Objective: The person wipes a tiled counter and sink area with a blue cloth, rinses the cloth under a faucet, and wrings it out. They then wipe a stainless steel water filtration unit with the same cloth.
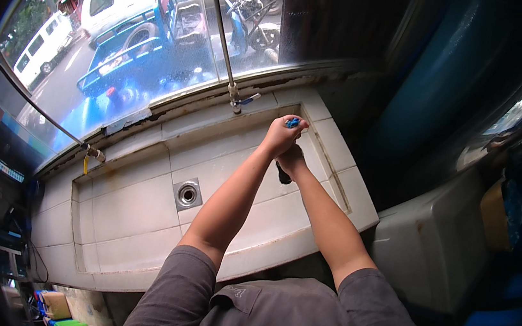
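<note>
Over the right end of a shallow white-tiled sink, my two hands are close together, one against the other. My left hand is the farther one, its fingers closed around a small blue thing that only partly shows. Just below it, my right hand is closed too, and a dark piece sticks out beneath it. What kind of thing the dark piece is, and whether it joins the blue one, I cannot tell.
A square metal drain sits in the sink floor. One tap with a blue lever stands at the back edge, another tap with a yellow handle at the left. Behind is a window; a whitish container stands right of the sink.
</note>
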`<state>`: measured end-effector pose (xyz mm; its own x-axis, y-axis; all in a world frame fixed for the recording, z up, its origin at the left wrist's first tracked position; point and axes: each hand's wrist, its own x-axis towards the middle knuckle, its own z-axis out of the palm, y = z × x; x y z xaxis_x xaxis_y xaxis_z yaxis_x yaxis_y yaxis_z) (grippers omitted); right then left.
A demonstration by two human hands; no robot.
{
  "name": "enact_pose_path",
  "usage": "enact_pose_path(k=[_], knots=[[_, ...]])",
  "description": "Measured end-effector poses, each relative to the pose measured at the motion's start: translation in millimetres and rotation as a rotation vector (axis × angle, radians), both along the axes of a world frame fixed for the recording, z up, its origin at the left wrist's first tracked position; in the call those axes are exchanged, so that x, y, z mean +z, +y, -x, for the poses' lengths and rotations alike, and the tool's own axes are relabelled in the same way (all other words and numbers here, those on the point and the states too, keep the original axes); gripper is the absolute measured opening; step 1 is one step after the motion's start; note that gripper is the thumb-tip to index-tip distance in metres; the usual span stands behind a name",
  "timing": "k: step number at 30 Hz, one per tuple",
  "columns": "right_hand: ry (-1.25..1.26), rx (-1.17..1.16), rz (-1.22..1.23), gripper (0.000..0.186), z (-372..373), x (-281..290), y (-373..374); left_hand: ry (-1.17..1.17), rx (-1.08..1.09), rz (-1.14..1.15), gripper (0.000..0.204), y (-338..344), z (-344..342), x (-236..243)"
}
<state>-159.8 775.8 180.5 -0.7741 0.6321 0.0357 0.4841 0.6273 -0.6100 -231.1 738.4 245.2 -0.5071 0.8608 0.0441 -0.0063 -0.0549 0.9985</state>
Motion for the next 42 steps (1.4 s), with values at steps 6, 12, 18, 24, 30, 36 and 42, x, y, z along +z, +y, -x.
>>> enact_pose_path(k=[6,12,18,24,30,36,42], knots=[[0.035,-0.127,-0.431,0.009,-8.7,-18.2,-5.7,-0.175,0.283,-0.132,0.042,14.4,-12.1,-21.5],[0.042,-0.217,0.785,0.097,-52.0,21.5,-4.0,-0.081,0.341,-0.093,0.047,4.9,-4.9,-18.0],[0.583,0.127,1.626,0.046,-66.0,41.5,-1.6,-0.685,0.048,-0.268,0.034,-6.5,-11.6,-3.2],[0.568,0.238,1.458,0.032,-51.2,51.9,3.5,0.262,0.019,0.103,0.027,-18.4,-1.5,12.0],[0.481,0.334,1.468,0.023,-36.4,35.8,-12.2,-0.065,-0.244,0.082,0.019,-50.8,8.5,16.1],[0.186,0.144,1.37,0.024,-30.0,35.9,-38.5,-0.203,-0.049,-0.115,0.013,-77.2,-8.5,-11.0],[-0.056,0.034,0.98,0.019,-19.2,27.1,-75.7,-0.253,0.159,-0.038,0.022,-96.4,-6.7,-26.5]])
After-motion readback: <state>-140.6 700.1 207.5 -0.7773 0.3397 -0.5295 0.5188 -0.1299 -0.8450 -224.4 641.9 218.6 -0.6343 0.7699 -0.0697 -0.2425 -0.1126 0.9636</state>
